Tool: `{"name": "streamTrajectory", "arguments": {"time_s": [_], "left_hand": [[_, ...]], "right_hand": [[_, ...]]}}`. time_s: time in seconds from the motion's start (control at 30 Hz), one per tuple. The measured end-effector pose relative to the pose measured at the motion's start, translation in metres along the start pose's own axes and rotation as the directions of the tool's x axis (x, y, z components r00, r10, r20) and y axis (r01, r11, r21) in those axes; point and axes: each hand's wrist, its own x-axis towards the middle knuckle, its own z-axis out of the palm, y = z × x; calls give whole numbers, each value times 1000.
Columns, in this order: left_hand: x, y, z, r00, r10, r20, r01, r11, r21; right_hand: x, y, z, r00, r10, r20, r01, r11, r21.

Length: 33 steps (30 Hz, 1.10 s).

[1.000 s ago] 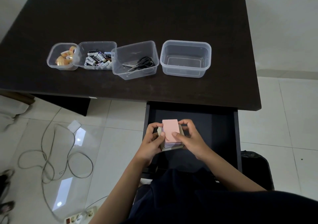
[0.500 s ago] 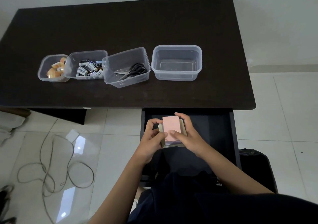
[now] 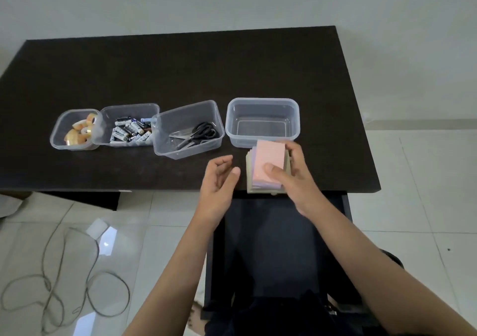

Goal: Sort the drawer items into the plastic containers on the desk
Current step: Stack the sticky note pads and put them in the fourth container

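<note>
My right hand (image 3: 294, 178) grips a stack of sticky note pads (image 3: 267, 164), pink on top, above the desk's front edge, just in front of the empty clear container (image 3: 262, 103). My left hand (image 3: 219, 180) hovers to the left of the stack with fingers apart, holding nothing. Below both hands the dark drawer (image 3: 271, 245) stands pulled out, and nothing shows inside it.
Three more clear containers line the dark desk (image 3: 180, 64): one with scissors (image 3: 198, 133), one with batteries (image 3: 130, 130), one with tape rolls (image 3: 80, 131). A loose cable (image 3: 64, 284) lies on the tiled floor at the left.
The note pad stack rose from the drawer to above the desk edge. My left hand let go of it; only my right hand holds it now.
</note>
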Motion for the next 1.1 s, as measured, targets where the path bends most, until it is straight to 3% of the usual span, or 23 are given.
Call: {"name": "streamTrajectory", "arguments": {"time_s": [0.1,0.2,0.33,0.43,0.57,0.7,0.8,0.93,1.1], "left_hand": [[37,12,-5,982,158,-102,-118,941,318],[69,25,-8,932,358,-53,-252,749,613],[106,25,-9,949,314,38,-214,548,809],[120,16,-11,964,244,103,-224,545,808],[128,10,-17,947,285,151,-301,609,734],[134,13,-25,928,281,246,-369,590,719],[140,16,-28,924,251,290,-383,560,735],[141,14,-28,926,257,277,-375,539,754],[138,13,-26,941,239,238,-334,563,756]], "right_hand": [[38,-30,-1,997,-58,-58,56,998,-22],[83,-46,1,985,-118,-123,97,982,-161],[135,-40,9,980,-93,-176,23,932,-363],[153,-29,11,986,4,-167,-81,887,-455],[162,-14,16,978,165,-127,-208,810,-548],[172,-9,18,950,304,-67,-282,753,-594],[175,-13,17,941,337,-40,-290,736,-612],[173,-15,16,937,347,-27,-236,576,-782],[174,-23,12,930,343,-134,-288,448,-847]]}}
